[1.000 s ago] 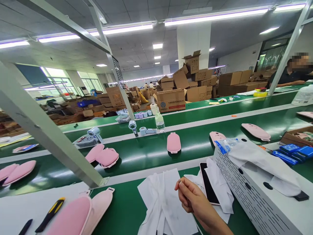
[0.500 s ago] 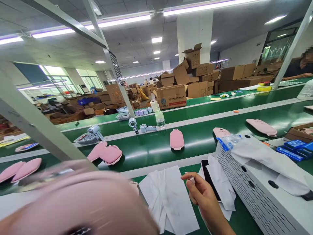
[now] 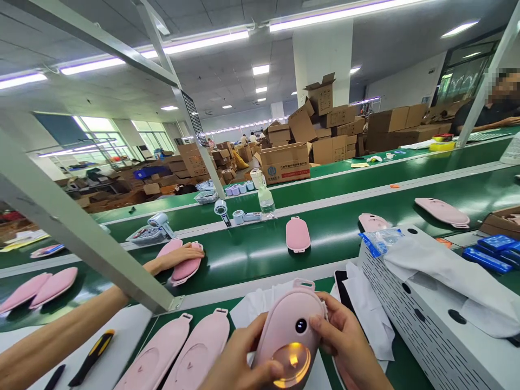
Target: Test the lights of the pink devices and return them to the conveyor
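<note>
Head view, left hand (image 3: pixel 239 363) and right hand (image 3: pixel 345 341) both gripping pink oval device (image 3: pixel 290 330), glowing orange disc (image 3: pixel 291 364) under left thumb, co-worker's hand (image 3: pixel 181 253) on pink shell (image 3: pixel 186 268) far left.

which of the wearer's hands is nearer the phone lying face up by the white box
Right. The right hand grips the pink device just beside the phone. The left hand holds the device's other side, farther away.

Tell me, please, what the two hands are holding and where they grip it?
Both hold one pink oval device: the left hand at its lower left edge, the right hand along its right side.
</note>
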A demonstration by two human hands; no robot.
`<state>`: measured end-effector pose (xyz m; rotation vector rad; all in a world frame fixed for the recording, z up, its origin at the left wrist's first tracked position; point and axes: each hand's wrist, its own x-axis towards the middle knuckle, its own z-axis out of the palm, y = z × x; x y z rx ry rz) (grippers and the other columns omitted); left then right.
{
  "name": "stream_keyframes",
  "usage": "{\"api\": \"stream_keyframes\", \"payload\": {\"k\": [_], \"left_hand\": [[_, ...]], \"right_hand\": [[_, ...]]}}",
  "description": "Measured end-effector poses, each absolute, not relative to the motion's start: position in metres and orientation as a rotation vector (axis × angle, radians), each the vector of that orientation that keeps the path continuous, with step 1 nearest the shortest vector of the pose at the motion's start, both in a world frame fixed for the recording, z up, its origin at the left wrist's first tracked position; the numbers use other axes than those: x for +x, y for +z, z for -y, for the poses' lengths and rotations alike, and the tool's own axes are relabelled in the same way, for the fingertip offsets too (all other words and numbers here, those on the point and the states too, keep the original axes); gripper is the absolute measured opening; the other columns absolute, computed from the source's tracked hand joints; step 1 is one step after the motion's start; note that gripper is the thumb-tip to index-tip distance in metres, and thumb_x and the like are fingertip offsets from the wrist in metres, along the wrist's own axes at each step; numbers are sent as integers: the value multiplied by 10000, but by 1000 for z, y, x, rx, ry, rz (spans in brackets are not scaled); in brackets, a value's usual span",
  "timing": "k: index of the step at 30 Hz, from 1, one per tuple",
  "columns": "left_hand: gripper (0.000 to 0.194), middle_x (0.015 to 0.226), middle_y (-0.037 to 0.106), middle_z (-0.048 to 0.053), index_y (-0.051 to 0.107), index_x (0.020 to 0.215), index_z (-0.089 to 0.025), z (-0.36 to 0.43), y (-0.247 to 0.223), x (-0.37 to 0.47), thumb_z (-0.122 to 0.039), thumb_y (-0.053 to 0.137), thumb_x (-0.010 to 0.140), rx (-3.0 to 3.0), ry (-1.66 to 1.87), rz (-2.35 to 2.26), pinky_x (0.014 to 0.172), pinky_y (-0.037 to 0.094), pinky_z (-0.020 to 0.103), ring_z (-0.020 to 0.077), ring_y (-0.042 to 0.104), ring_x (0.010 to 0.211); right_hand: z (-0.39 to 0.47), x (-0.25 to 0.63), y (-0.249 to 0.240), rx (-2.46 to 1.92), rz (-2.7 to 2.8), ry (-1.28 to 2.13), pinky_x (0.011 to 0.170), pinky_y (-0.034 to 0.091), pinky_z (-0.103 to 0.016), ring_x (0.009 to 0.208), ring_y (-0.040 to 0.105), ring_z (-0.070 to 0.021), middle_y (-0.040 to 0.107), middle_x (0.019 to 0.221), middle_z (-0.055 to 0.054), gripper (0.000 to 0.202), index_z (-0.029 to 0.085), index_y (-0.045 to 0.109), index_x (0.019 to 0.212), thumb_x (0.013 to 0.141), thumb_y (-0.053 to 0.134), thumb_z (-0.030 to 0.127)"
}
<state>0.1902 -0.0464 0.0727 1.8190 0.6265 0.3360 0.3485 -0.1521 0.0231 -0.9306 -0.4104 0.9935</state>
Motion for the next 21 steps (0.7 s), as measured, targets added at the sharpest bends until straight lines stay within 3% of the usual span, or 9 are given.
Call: {"api": "stream_keyframes", "payload": {"k": [2, 4, 7, 8, 10, 13, 17, 21], "left_hand": [[748, 1129, 711, 73, 662, 1148, -230, 16, 77, 203, -809, 477, 714, 1856, 390, -483, 895, 538, 325, 267, 660, 1045], [707, 1093, 715, 94, 604, 1168, -199, -20, 76, 230, -765, 388, 803, 1931, 458, -507, 891, 549, 360, 247, 671, 1016], [394, 1166, 658, 125, 602, 1125, -140, -69, 55, 291, -434, 605, 862, 2171, 507, -607, 992, 473, 470, 253, 614, 1095], [369, 1211, 632, 121, 603, 1147, -148, -81, 44, 312, -344, 658, 840, 2265, 479, -616, 1035, 419, 526, 270, 569, 1159], [479, 1375, 514, 115, 567, 1232, -163, -96, 17, 349, -235, 726, 786, 2420, 414, -562, 1127, 281, 580, 304, 414, 1324], [513, 1468, 413, 106, 555, 1264, -180, -101, -16, 384, -202, 732, 783, 2545, 338, -482, 1149, 233, 599, 329, 274, 1410], [323, 1410, 485, 97, 579, 1232, -209, -97, -22, 398, -209, 574, 909, 2527, 458, -555, 1122, 335, 534, 264, 419, 1332], [319, 1190, 635, 96, 576, 1220, -179, -99, 18, 383, -323, 524, 941, 2336, 721, -761, 1025, 434, 505, 235, 601, 1106]], "right_hand": [[151, 353, 24, -911, 338, 937, 405, 142, -161, 455, 234, -44, 501, 568, 50, 432, 157, 736, 868, 581, 877, 448], [149, 358, 25, -905, 278, 878, 409, 100, -165, 456, 153, -36, 453, 525, 73, 463, 141, 725, 830, 542, 895, 461], [146, 366, 22, -909, 214, 822, 411, 82, -172, 468, 90, -37, 356, 488, 113, 494, 126, 709, 814, 526, 897, 480], [145, 369, 20, -912, 201, 808, 409, 85, -173, 468, 84, -37, 326, 490, 122, 502, 123, 706, 821, 527, 895, 483], [142, 376, 15, -920, 193, 792, 403, 95, -171, 465, 78, -39, 277, 500, 134, 511, 123, 700, 843, 540, 886, 490], [140, 385, 6, -925, 207, 800, 389, 99, -171, 459, 63, -46, 213, 489, 147, 486, 145, 686, 838, 567, 871, 503], [139, 392, -1, -916, 199, 789, 376, 111, -170, 458, 57, -53, 190, 488, 143, 410, 171, 676, 777, 596, 863, 489], [140, 393, 2, -919, 189, 772, 361, 160, -160, 430, 100, -44, 213, 482, 136, 373, 172, 701, 779, 596, 873, 448]]}}
